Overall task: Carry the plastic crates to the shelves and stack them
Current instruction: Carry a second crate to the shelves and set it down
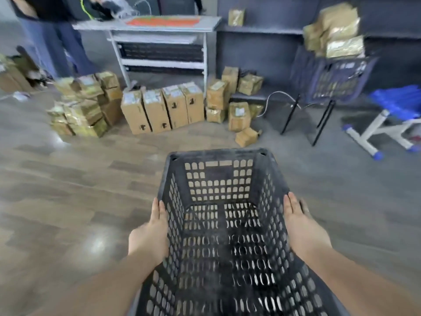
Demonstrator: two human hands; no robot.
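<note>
The fingers of the left hand are lying straight and together, pressing flat against the outside of the left wall of a black perforated crate. The fingers of the right hand are likewise extended and together, pressing on the right wall, so the empty crate is being squeezed between both palms and is hanging above the wooden floor.

Ahead of the fingers, cardboard boxes are standing in a row on the floor, with more wrapped parcels piled to the left of them. Beyond the boxes a white desk is standing, and a person in jeans is beside it. Further ahead and to the right of the right fingers, dark shelves are carrying parcels, and a second dark crate full of parcels is sitting on a black stand.
</note>
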